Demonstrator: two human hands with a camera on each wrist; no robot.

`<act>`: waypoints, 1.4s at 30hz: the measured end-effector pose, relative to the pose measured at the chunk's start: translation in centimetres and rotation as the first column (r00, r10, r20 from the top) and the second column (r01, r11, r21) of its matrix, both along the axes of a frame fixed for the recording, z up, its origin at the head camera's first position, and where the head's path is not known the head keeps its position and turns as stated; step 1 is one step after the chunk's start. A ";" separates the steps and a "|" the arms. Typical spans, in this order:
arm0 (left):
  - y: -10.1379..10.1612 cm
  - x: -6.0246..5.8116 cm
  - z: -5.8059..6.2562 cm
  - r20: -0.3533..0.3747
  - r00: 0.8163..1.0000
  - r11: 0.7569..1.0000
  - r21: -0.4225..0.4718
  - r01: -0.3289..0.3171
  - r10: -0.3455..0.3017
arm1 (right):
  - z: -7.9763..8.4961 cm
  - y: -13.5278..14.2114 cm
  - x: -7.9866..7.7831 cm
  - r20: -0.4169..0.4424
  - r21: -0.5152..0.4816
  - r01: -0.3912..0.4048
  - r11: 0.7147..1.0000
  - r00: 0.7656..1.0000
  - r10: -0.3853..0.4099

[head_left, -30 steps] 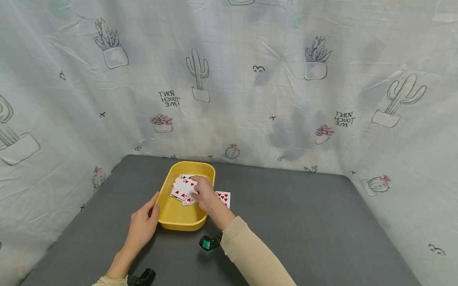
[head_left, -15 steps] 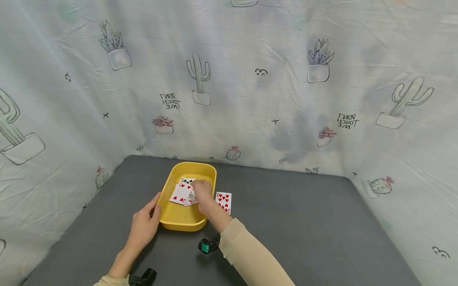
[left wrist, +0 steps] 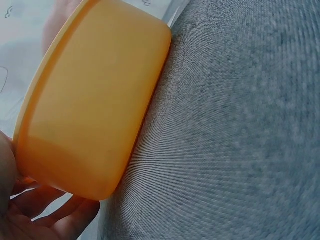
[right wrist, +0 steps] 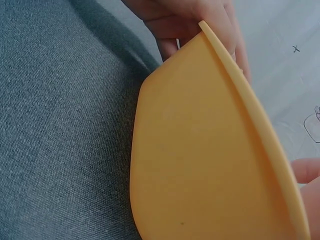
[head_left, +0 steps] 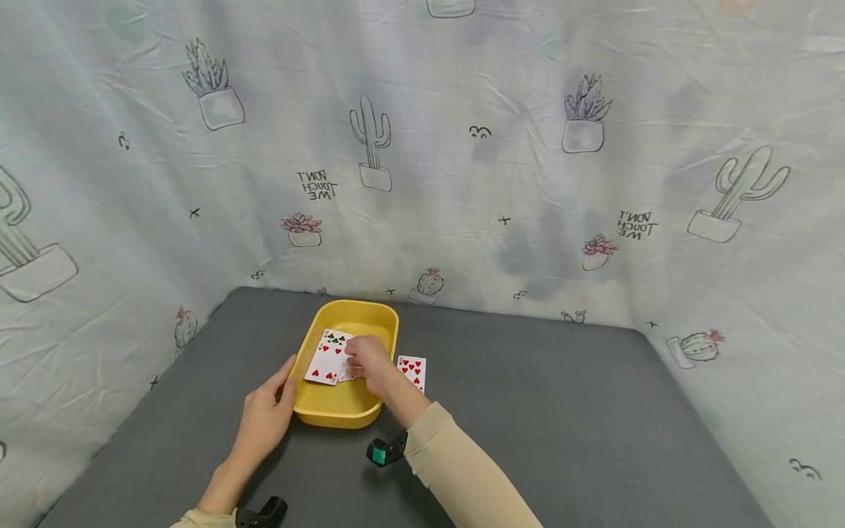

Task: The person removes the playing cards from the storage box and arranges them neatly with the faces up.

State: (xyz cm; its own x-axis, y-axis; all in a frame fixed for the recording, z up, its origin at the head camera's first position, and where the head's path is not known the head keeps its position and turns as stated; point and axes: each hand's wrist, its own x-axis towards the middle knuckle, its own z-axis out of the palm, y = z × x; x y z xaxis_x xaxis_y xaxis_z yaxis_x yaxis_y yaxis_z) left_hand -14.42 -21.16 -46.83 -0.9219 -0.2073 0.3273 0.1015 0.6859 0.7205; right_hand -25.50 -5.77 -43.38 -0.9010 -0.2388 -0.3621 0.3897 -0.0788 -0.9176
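Note:
A yellow plastic tray stands on the grey cloth with several playing cards lying inside. A hearts card lies on top at the left, and a clubs card shows just behind it. My left hand holds the tray's left side; in the left wrist view its fingers lie against the tray's outer wall. Inside the tray, my right hand has curled fingers on the cards, pinching at their right edge; it partly covers them. The right wrist view shows mostly the outer wall.
One hearts card lies face up on the grey cloth, just right of the tray and partly behind my right wrist. A pale curtain printed with cacti hangs behind. Dark bands sit on both wrists.
The top hearts card has slid left and toward me, and the fanned cards lie closer together. My right hand has shifted slightly over the cards; the left hand has stayed at the tray.

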 end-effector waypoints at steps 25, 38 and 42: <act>0.1 0.0 0.0 -0.010 1.000 1.000 -0.006 -0.010 0.010 | 1.9 0.7 1.2 0.187 -0.123 0.121 0.985 0.978 -0.097; 0.2 -0.1 0.0 0.000 1.000 1.000 -0.012 -0.022 0.022 | 0.4 0.3 0.6 0.238 -0.215 0.102 0.971 0.970 -0.050; 0.2 -0.1 0.1 0.006 1.000 1.000 -0.010 -0.022 0.022 | 0.2 0.2 0.5 0.214 -0.183 0.070 0.981 0.976 -0.029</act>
